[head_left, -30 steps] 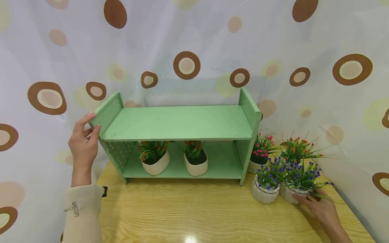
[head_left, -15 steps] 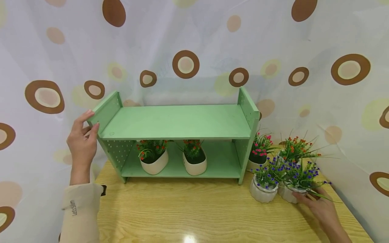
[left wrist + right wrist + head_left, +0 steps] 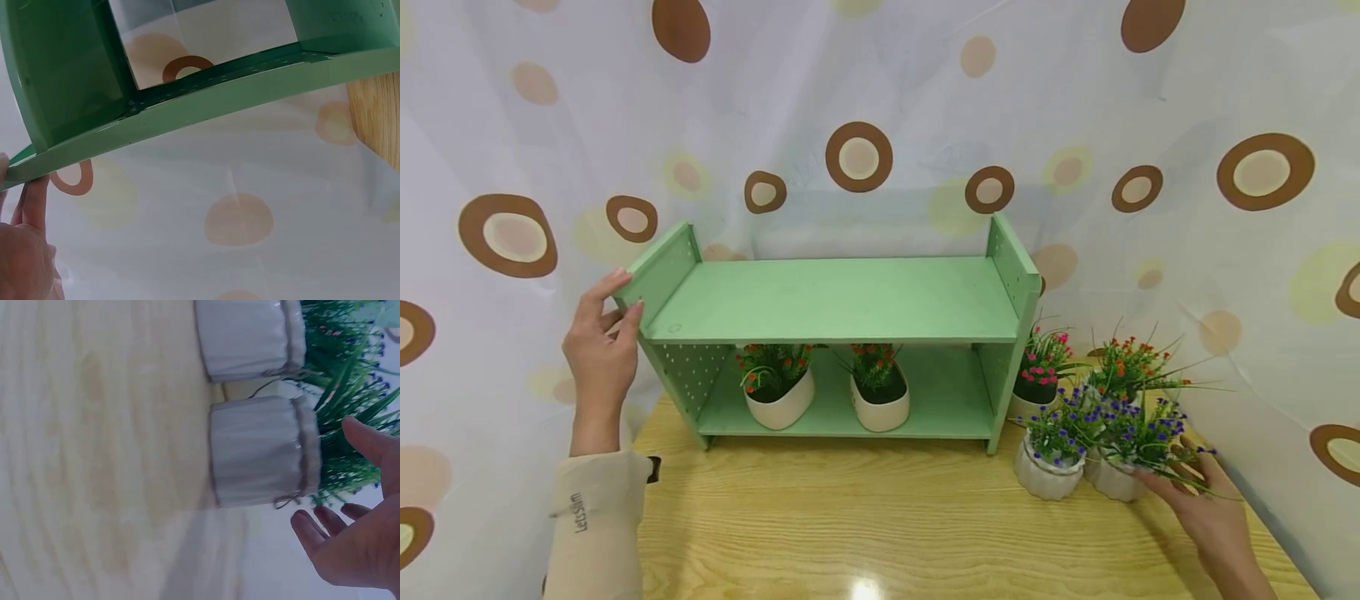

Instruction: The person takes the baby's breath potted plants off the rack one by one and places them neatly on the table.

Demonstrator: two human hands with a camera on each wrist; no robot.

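My left hand [image 3: 601,342] grips the upper front corner of the left side panel of a green two-tier shelf [image 3: 842,300], thumb on the inner face. The left wrist view shows its fingers [image 3: 34,209] against the panel edge. At the right, my right hand [image 3: 1202,504] is beside a white ribbed pot [image 3: 1116,479] of blue flowers. In the right wrist view its thumb and fingers are spread around the plant, apart from the pot wall [image 3: 262,453]. A second white pot [image 3: 1048,475] of blue flowers stands close to its left.
Two cream pots [image 3: 780,404] with red flowers sit on the lower shelf board. Behind the blue flowers are a pot of pink flowers [image 3: 1041,379] and an orange-red flowering plant [image 3: 1131,367]. A patterned curtain [image 3: 880,75] hangs behind the wooden table [image 3: 850,517].
My right hand has loosened from the white pot and shifted slightly right, its fingers opening. My left hand keeps its grip on the shelf, and the pots stay in place.
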